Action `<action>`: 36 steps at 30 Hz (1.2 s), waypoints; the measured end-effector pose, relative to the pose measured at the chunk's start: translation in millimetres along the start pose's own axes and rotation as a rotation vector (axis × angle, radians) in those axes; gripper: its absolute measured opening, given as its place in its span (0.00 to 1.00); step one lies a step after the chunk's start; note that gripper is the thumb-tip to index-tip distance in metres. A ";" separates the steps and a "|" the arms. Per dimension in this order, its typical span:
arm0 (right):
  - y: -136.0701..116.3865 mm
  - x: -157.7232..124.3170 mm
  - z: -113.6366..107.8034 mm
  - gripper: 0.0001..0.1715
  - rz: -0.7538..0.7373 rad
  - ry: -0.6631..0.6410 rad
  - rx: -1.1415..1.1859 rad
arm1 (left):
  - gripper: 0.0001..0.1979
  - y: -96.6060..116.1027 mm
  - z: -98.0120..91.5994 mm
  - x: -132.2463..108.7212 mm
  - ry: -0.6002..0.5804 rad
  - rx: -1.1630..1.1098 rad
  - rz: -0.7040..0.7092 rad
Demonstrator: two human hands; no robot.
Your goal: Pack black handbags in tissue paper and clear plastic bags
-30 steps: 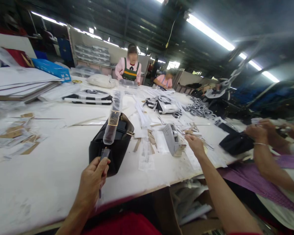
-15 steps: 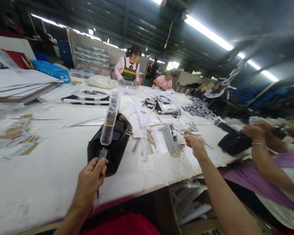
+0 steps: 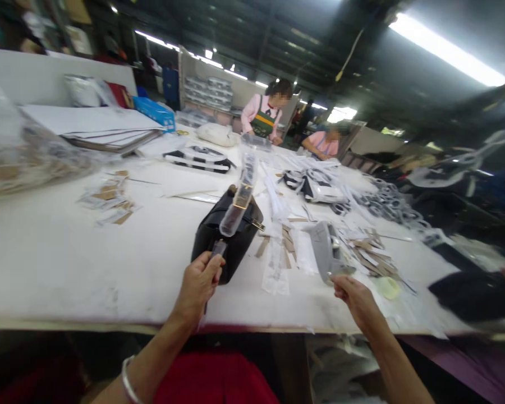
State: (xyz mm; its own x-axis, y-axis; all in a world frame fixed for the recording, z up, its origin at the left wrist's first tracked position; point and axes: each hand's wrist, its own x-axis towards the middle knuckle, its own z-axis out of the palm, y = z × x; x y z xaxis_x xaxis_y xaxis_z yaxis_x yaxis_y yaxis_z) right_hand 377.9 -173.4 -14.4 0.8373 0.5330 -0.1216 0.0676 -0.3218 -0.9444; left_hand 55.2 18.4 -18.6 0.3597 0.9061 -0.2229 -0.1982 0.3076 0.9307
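Observation:
A black handbag (image 3: 247,235) stands on the white table in front of me. Its strap (image 3: 233,217), wrapped in clear plastic around a gold-coloured buckle, rises over the bag. My left hand (image 3: 200,286) pinches the strap's lower end, thumb on top. A gold-coloured clasp (image 3: 258,225) sticks out at the bag's right side. Farther right, a grey tape dispenser (image 3: 325,253) sits on the table. The fingertips of my right hand (image 3: 356,297) are pinched together close to the dispenser's front end; whatever lies between them is too small to make out.
Paper and card scraps (image 3: 368,255) lie right of the dispenser, beside a pale yellow round object (image 3: 388,288). Plastic sleeves (image 3: 275,275) lie between bag and dispenser. Wrapped bags (image 3: 320,185) and stacked white boards (image 3: 109,126) are farther back. Two people work across the table.
The view has swung left, so the table things appear farther right. My right hand has come from the dispenser's far right side to its near front end. My left hand keeps the strap.

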 end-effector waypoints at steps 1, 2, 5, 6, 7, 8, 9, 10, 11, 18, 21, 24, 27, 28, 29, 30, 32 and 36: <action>-12.7 -6.2 16.1 0.19 -0.038 -0.111 0.002 | 0.20 -0.4 0.7 -0.4 -0.002 -0.001 0.003; -26.9 -14.3 34.7 0.19 -0.082 -0.225 -0.001 | 0.19 -1.1 1.0 -0.6 -0.004 -0.002 0.012; -72.6 -49.9 97.1 0.18 -0.200 -0.524 -0.025 | 0.17 -4.7 -0.7 -0.6 -0.027 0.006 0.057; -87.3 -63.3 117.3 0.17 -0.222 -0.610 -0.026 | 0.17 -6.2 -1.9 -0.8 -0.035 0.011 0.072; -100.7 -75.8 136.3 0.17 -0.241 -0.683 -0.029 | 0.16 -7.4 -3.3 -1.2 -0.038 0.018 0.085; -112.3 -86.5 153.7 0.17 -0.261 -0.737 -0.035 | 0.16 -8.2 -4.7 -1.7 -0.038 0.029 0.097; -121.5 -94.5 169.3 0.17 -0.278 -0.765 -0.042 | 0.16 -8.4 -6.0 -2.4 -0.037 0.044 0.108; -128.1 -99.6 182.9 0.18 -0.292 -0.773 -0.050 | 0.17 -8.1 -7.3 -3.1 -0.037 0.062 0.121; -131.9 -101.7 194.6 0.18 -0.305 -0.762 -0.063 | 0.18 -7.1 -8.4 -3.9 -0.037 0.082 0.134; -115.1 -77.9 230.1 0.23 -0.222 -0.673 -0.104 | 0.16 2.7 -13.0 -8.3 -0.068 0.141 0.166; -111.7 -72.6 227.4 0.24 -0.167 -0.744 -0.053 | 0.17 3.7 -12.1 -9.7 -0.110 0.042 0.087; -112.4 -70.0 219.9 0.22 -0.117 -0.867 -0.023 | 0.19 5.8 -11.0 -11.3 -0.150 -0.123 -0.044; -111.2 -67.3 214.2 0.20 -0.043 -0.958 0.013 | 0.19 10.2 -12.0 -13.3 -0.210 -0.273 -0.163; -110.4 -66.7 213.6 0.19 -0.022 -0.965 0.017 | 0.18 11.8 -12.9 -14.1 -0.233 -0.318 -0.196; -109.7 -66.5 213.8 0.19 -0.003 -0.962 0.019 | 0.18 13.2 -13.7 -15.0 -0.257 -0.363 -0.227; -109.1 -66.9 214.6 0.18 0.013 -0.955 0.019 | 0.18 14.4 -14.4 -16.0 -0.281 -0.406 -0.257; -108.4 -69.2 218.0 0.18 0.038 -0.943 0.020 | 0.18 16.2 -14.8 -18.3 -0.314 -0.481 -0.307; -106.0 -77.6 228.3 0.17 0.030 -0.840 0.021 | 0.17 17.9 -9.5 -24.8 -0.334 -0.537 -0.356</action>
State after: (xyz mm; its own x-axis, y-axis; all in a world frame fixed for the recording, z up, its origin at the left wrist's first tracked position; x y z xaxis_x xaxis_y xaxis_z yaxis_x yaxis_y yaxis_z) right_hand 181.9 -2.0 25.5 0.1557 0.9323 -0.3264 0.0346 -0.3354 -0.9415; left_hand 34.1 4.2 0.8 0.7280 0.6139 -0.3052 -0.4070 0.7452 0.5282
